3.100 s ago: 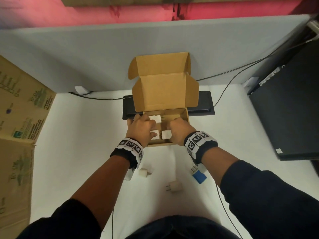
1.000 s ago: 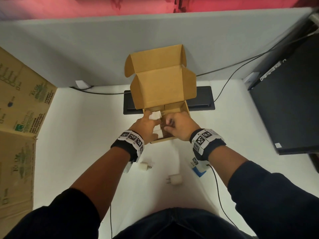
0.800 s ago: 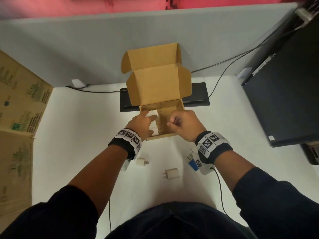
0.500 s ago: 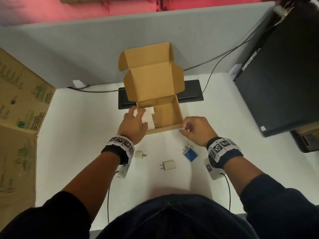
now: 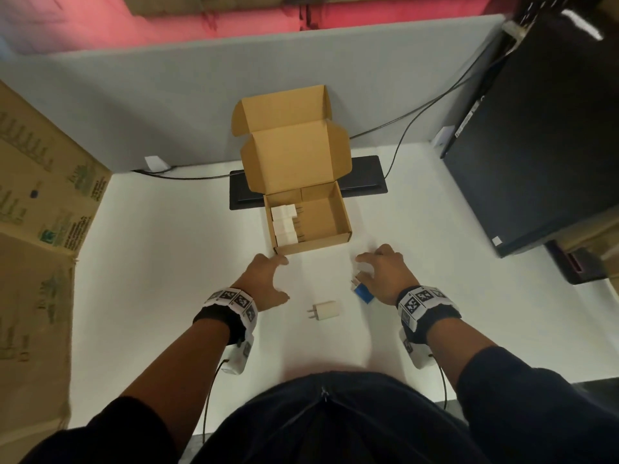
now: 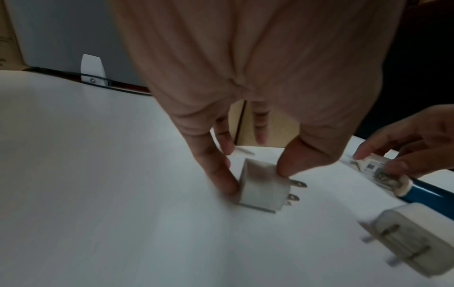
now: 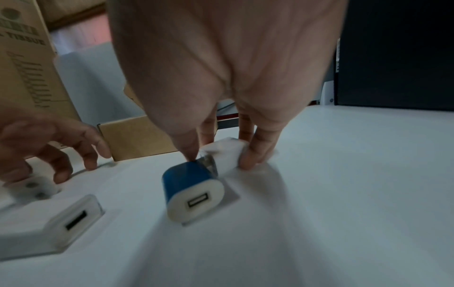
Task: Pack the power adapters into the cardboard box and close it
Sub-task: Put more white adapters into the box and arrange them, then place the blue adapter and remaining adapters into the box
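Adapters: both hands have left the box [image 5: 310,226] for the table. Left hand [image 5: 264,283] pinches a cube adapter [image 6: 263,186]; right hand [image 5: 385,272] grips a white one [image 7: 228,153], blue adapter [image 7: 194,192] just behind. Three already boxed.

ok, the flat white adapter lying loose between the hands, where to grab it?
Take the flat white adapter by its two long narrow edges, coming straight down from above. It lies on its broad face on the table, so only those edges are pinchable; prongs stick out one end, the USB port sits at the other.
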The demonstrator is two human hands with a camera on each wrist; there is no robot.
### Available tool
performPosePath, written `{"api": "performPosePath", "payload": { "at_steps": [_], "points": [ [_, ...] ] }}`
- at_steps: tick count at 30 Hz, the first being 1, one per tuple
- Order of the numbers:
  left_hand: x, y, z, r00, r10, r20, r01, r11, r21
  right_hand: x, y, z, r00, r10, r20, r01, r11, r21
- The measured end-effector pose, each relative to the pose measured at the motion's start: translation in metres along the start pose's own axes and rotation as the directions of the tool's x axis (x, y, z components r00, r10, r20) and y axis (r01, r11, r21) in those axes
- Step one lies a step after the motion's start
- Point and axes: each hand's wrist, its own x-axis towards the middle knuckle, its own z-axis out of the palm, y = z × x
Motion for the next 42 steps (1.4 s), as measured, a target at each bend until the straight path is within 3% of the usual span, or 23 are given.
{"api": "performPosePath", "payload": {
  "at_steps": [4, 10, 14, 17, 20, 23, 25, 28, 31, 34, 37, 42],
  "points": [
    [0.004, 0.01, 0.001, 0.993, 0.096, -0.069, -0.094, 0.995, 0.022, 0.005, -0.002, -0.003, 0.997, 0.057, -0.051, -0.055, 0.998, 0.035],
    [0.004, 0.032, -0.003, 0.985, 0.11, -0.131, -0.114, 0.993, -0.023, 0.006, -0.02, -0.025, 0.954, -0.138, -0.267, 0.182, 0.972, 0.148],
    [0.011, 0.064, -0.035, 0.957, 0.109, -0.27, -0.11, 0.994, 0.011, 0.014, -0.041, -0.047, 0.917, -0.18, -0.356, 0.265, 0.942, 0.207],
    [0.021, 0.092, -0.067, 0.938, 0.176, -0.299, -0.192, 0.981, -0.026, 0.027, -0.061, -0.06, 0.911, -0.184, -0.37, 0.284, 0.929, 0.239],
    [0.035, 0.113, -0.079, 0.946, 0.176, -0.272, -0.235, 0.951, -0.202, 0.043, -0.078, -0.065, 0.898, -0.18, -0.4, 0.288, 0.93, 0.227],
    [0.056, 0.12, -0.077, 0.973, 0.077, -0.216, -0.176, 0.856, -0.486, 0.061, -0.09, -0.061, 0.908, -0.162, -0.387, 0.255, 0.946, 0.202],
    [0.072, 0.118, -0.077, 0.971, 0.009, -0.238, -0.138, 0.836, -0.531, 0.071, -0.092, -0.057, 0.918, -0.15, -0.368, 0.235, 0.952, 0.198],
    [0.096, 0.108, -0.077, 0.954, -0.078, -0.289, -0.056, 0.902, -0.429, 0.082, -0.085, -0.05, 0.927, -0.151, -0.343, 0.225, 0.956, 0.187],
    [0.116, 0.101, -0.069, 0.963, -0.114, -0.243, 0.013, 0.924, -0.383, 0.088, -0.073, -0.047, 0.928, -0.107, -0.356, 0.19, 0.96, 0.207],
    [0.13, 0.104, -0.059, 0.978, -0.064, -0.197, 0.003, 0.955, -0.297, 0.093, -0.062, -0.042, 0.932, -0.08, -0.354, 0.175, 0.953, 0.247],
    [0.141, 0.116, -0.054, 0.971, -0.062, -0.229, 0.006, 0.972, -0.235, 0.092, -0.053, -0.038, 0.939, -0.08, -0.334, 0.178, 0.945, 0.274],
    [0.139, 0.132, -0.046, 0.959, -0.04, -0.28, 0.045, 0.999, 0.013, 0.082, -0.04, -0.045, 0.947, -0.045, -0.318, 0.172, 0.908, 0.381]
  ]
}}
